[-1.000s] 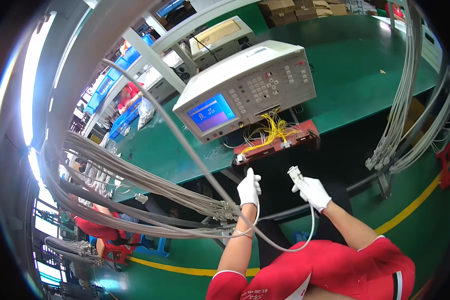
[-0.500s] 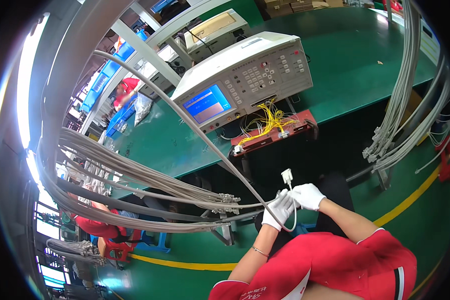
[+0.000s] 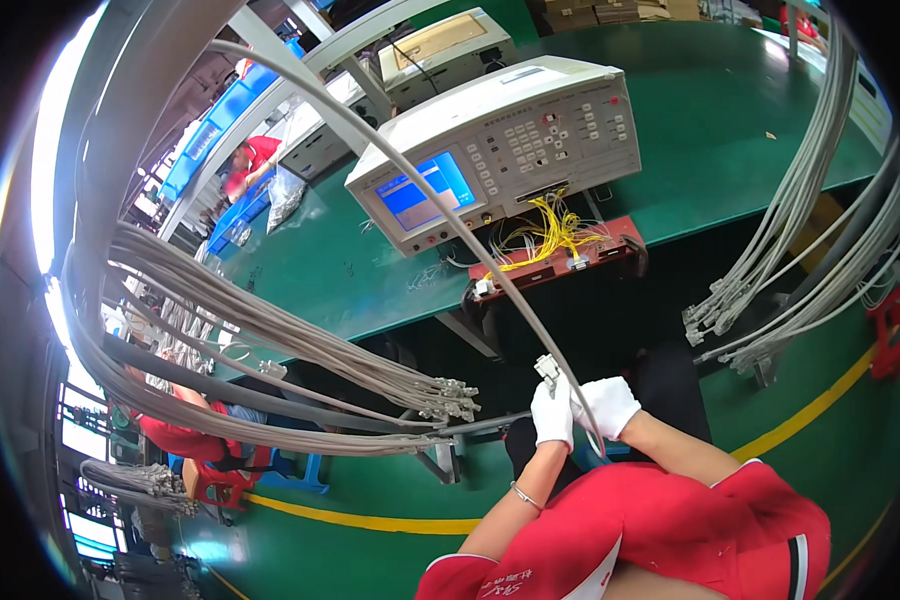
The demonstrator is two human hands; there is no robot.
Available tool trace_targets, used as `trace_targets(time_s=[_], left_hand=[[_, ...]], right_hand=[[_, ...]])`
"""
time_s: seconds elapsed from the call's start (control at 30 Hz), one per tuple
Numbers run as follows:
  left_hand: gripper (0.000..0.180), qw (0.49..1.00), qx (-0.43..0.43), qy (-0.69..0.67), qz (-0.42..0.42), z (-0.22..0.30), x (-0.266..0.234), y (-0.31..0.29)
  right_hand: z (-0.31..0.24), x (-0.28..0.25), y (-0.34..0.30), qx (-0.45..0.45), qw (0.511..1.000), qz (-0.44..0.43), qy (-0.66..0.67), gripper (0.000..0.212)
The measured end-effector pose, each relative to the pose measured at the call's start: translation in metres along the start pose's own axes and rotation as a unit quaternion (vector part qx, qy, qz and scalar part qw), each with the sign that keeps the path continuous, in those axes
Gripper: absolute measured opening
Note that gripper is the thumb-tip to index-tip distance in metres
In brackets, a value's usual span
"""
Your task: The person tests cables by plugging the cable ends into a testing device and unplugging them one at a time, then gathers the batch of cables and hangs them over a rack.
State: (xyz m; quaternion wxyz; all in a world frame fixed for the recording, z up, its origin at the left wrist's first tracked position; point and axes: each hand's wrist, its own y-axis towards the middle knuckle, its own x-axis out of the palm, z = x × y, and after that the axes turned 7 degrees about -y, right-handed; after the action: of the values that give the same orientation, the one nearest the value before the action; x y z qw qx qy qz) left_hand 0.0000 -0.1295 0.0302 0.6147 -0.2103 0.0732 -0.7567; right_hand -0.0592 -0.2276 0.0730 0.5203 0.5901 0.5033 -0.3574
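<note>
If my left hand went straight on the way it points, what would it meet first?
Your left hand would likely meet the grey cable, then the red box; depth is unclear, so the cable may hang nearer the camera.

Red shirt (image 3: 685, 530); white-gloved hands (image 3: 607, 406); thin bracelet (image 3: 526, 497); dark trousers (image 3: 680, 405)

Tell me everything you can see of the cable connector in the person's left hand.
The cable connector is small, blocky and whitish-grey, partly metal-looking; finer details are too small to read. It sticks up out of the gloved left hand, leaning slightly toward the picture's left, its lower part hidden by the glove. It is unplugged, apart from the red wired fixture beyond it.
</note>
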Motion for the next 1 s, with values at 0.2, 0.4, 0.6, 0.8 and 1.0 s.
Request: trace_targets(time_s=[0.2,0.4,0.6,0.8,1.0], left_hand=[[0.027,0.995,0.016,0.1,0.016,-0.007,-0.014,0.003],[0.02,0.997,-0.07,0.004,-0.041,0.021,-0.014,-0.004],[0.029,0.962,-0.16,-0.083,-0.208,0.014,-0.042,0.011],[0.021,0.923,-0.248,-0.257,-0.147,-0.005,-0.034,0.006],[0.01,0.89,-0.307,-0.298,-0.157,-0.028,-0.042,0.022]], right_hand=[[-0.002,0.01,0.002,-0.014,0.995,0.096,0.015,0.016],[-0.004,0.019,0.006,0.051,0.995,0.083,0.023,0.018],[-0.008,0.03,0.01,0.026,0.998,0.049,-0.021,0.01],[-0.008,0.03,0.01,0.029,0.995,0.085,0.037,0.014],[-0.008,0.027,0.004,-0.099,0.993,0.051,0.033,0.008]])
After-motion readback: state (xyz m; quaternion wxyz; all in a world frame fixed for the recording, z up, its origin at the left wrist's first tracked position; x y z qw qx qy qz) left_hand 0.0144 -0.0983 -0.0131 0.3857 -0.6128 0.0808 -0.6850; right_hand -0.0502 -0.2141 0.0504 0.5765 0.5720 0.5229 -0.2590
